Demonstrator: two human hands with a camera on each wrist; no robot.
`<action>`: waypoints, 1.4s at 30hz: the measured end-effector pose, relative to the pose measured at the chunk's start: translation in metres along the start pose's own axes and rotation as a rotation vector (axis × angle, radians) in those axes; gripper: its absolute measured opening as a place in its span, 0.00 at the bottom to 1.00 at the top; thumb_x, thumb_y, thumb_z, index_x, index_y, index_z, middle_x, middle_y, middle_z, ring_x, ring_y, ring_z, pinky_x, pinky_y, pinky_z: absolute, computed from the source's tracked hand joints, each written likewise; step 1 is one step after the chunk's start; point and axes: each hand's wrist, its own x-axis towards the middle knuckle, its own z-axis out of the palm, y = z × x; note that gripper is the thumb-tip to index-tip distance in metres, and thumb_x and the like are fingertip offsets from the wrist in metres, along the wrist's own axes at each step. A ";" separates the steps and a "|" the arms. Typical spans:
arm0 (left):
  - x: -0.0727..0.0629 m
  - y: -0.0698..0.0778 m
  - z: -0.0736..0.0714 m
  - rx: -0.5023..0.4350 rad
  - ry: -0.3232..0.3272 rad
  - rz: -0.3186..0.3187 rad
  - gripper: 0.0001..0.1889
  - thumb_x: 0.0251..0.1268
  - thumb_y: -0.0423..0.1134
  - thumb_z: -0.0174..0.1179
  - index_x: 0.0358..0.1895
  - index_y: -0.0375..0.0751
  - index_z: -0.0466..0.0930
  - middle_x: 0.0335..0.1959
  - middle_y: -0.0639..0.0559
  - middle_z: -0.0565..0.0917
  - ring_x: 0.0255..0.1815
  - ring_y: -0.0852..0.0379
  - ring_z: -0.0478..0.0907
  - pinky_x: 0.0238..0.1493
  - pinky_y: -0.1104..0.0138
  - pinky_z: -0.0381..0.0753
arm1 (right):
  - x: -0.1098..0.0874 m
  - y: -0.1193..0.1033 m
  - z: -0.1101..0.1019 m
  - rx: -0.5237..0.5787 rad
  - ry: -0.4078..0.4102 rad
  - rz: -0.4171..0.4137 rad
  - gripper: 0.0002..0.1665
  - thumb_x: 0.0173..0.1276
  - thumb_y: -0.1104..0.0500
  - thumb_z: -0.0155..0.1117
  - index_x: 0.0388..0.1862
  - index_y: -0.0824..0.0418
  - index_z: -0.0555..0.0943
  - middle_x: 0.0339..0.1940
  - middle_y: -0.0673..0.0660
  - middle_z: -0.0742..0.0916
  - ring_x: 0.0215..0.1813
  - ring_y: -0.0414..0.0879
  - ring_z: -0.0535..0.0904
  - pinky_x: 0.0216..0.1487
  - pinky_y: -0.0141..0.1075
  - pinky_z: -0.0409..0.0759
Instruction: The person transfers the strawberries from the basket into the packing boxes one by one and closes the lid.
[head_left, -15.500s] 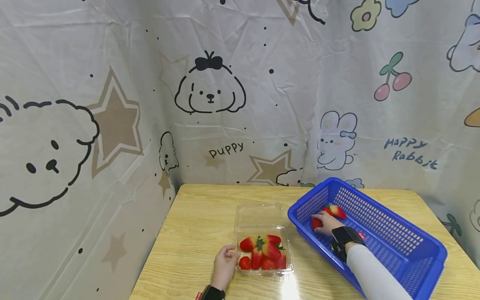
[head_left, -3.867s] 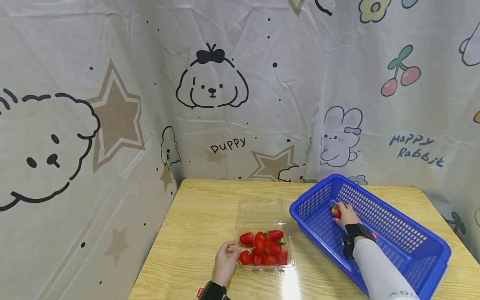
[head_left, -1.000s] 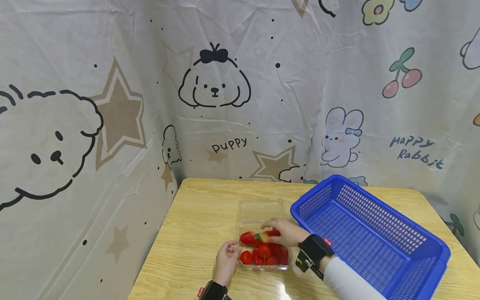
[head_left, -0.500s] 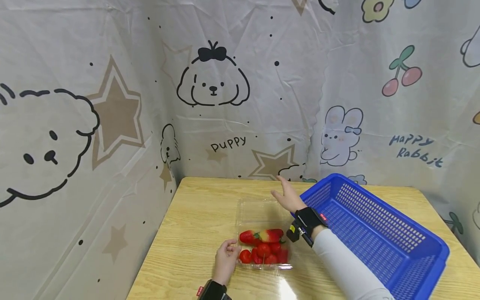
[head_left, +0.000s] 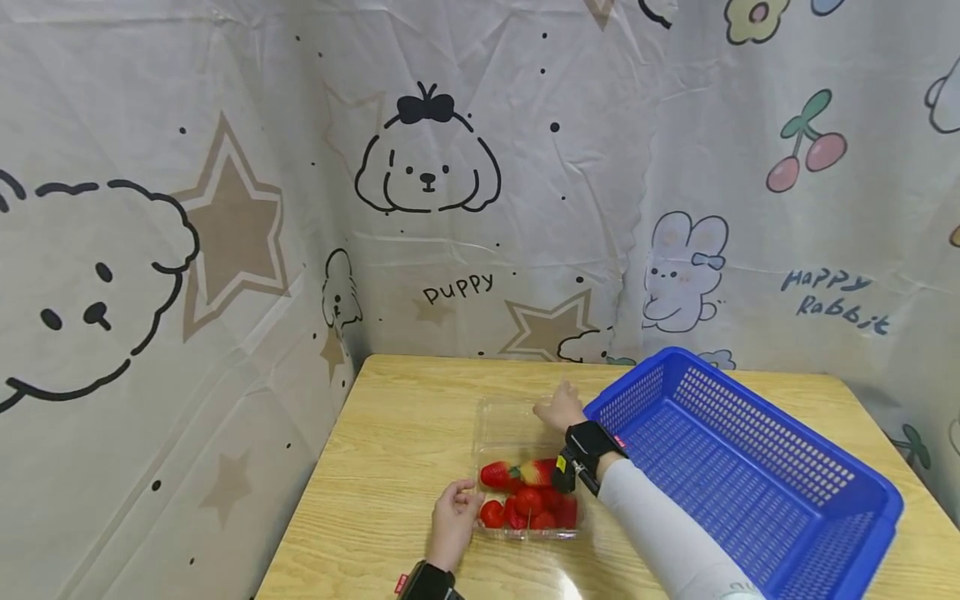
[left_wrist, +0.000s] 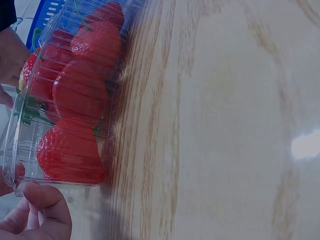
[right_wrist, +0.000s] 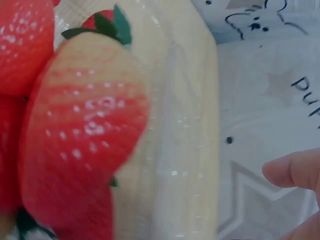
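A clear plastic clamshell box point(head_left: 525, 534) holds several red strawberries point(head_left: 528, 501), piled in its base. Its clear lid point(head_left: 504, 425) lies folded back toward the far side. At the box's near left corner, my left hand point(head_left: 452, 523) pinches the rim between thumb and finger; the left wrist view shows this hand point(left_wrist: 47, 210) beside the strawberry point(left_wrist: 72, 152) at that end. My right hand point(head_left: 561, 407) is at the lid's far right corner, its fingers partly hidden. In the right wrist view its thumb point(right_wrist: 295, 170) stretches out, apart from the pale-topped strawberry point(right_wrist: 90, 120).
A blue perforated basket point(head_left: 720, 475) stands slantwise on the right of the wooden table point(head_left: 397, 433), with no strawberries visible inside. Its left rim is close to my right wrist. A printed curtain point(head_left: 420, 292) hangs behind the table and along its left side.
The last strawberry from the basket now lies in the box. My right hand let go there, reached up past the lid, then came down and left to the lid's corner. My left hand stays put.
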 end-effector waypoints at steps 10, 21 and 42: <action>-0.002 0.004 0.001 0.024 0.008 0.012 0.15 0.59 0.31 0.59 0.46 0.25 0.72 0.26 0.49 0.72 0.23 0.60 0.70 0.23 0.68 0.76 | -0.060 -0.045 -0.029 0.109 -0.156 0.173 0.55 0.61 0.46 0.53 0.67 0.80 0.36 0.61 0.83 0.60 0.61 0.71 0.61 0.56 0.55 0.65; 0.000 0.005 -0.001 0.055 0.024 0.016 0.13 0.56 0.29 0.59 0.44 0.24 0.75 0.25 0.48 0.73 0.22 0.61 0.70 0.22 0.72 0.73 | -0.095 -0.084 -0.057 0.092 -0.115 0.152 0.45 0.60 0.53 0.53 0.64 0.83 0.49 0.59 0.81 0.65 0.61 0.69 0.63 0.58 0.52 0.66; 0.002 0.007 -0.003 0.043 0.054 0.028 0.11 0.53 0.26 0.61 0.39 0.22 0.76 0.24 0.46 0.75 0.19 0.64 0.67 0.22 0.75 0.68 | -0.044 -0.064 -0.056 0.281 0.163 0.128 0.51 0.60 0.35 0.53 0.66 0.73 0.58 0.60 0.75 0.67 0.63 0.66 0.60 0.57 0.50 0.66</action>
